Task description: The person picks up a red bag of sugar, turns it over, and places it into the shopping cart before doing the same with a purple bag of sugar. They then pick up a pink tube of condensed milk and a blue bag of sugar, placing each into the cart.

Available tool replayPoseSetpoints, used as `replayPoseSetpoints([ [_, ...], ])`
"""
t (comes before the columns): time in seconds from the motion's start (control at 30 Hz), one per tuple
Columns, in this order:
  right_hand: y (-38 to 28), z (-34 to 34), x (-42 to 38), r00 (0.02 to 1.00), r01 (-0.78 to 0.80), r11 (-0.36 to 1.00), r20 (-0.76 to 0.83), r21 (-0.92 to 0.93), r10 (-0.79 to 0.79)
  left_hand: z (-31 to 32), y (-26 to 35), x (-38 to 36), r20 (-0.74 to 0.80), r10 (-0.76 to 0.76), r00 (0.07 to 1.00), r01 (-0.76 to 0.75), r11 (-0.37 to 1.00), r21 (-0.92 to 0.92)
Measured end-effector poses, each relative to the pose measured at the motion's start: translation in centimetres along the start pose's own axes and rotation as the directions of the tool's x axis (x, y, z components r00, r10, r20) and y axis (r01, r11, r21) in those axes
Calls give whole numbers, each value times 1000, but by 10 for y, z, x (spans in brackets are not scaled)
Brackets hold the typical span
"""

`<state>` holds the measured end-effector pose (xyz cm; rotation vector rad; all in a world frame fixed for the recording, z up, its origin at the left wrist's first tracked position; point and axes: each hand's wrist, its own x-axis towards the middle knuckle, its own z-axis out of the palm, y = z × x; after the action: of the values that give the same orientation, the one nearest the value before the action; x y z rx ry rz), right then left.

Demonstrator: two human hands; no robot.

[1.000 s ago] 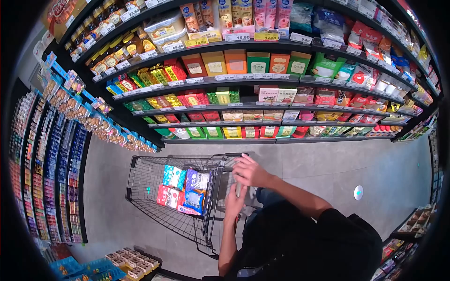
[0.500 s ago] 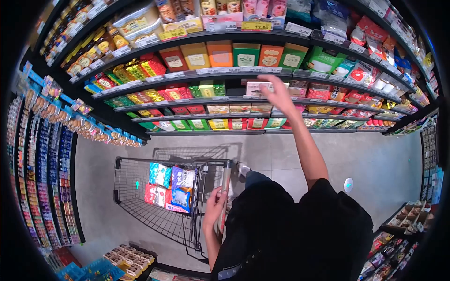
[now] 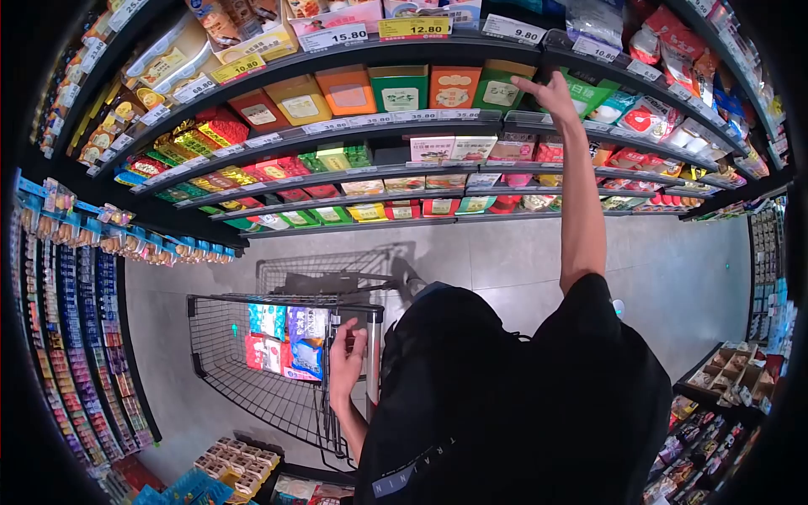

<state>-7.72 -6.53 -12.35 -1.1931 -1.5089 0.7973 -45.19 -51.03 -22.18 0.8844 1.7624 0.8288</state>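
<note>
My right hand is raised at the shelf, its fingers apart and nothing in them. Its fingertips are at a green box, beside a green bag; whether they touch the box I cannot tell. An orange box and another green box stand to the left on the same shelf. My left hand is beside the handle of a wire shopping cart, fingers loosely spread and empty. Inside the cart lie a teal-and-white bag, a red-and-white bag and a blue bag.
Price-tagged shelves curve across the top. A hanging snack rack and a tall display stand at the left. Wooden bins are at the right, and a carton display is at the lower left. Grey floor lies between.
My right hand has moved up and right, from the pink-and-white boxes to the green box. My left hand has come off the cart handle and opened. The view has shifted closer to the shelves.
</note>
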Motion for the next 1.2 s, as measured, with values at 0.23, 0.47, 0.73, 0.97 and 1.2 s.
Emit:
replayPoseSetpoints([
  [0.23, 38, -28, 46, 962, -139, 910, 164, -391, 217, 4, 3, 19, -45, 22, 999, -23, 999, -31],
  [0.47, 7, -2, -8, 994, 25, 998, 107, -64, -19, 18, 12, 7, -46, 12, 999, -14, 999, -33],
  [0.73, 50, 35, -211, 994, 14, 1000, 109, 0, -14, 44, -25, -47, -186, -252, 950, 278, 952, 129],
  [0.97, 29, 38, -251, 892, -227, 970, 418, 83, 174, 72, -31, -41, -384, -35, 923, 188, 909, 371],
  [1.2, 28, 10, -175, 888, 1, 994, 457, 113, -53, 117, -6, -44, -419, 16, 908, 173, 897, 408],
])
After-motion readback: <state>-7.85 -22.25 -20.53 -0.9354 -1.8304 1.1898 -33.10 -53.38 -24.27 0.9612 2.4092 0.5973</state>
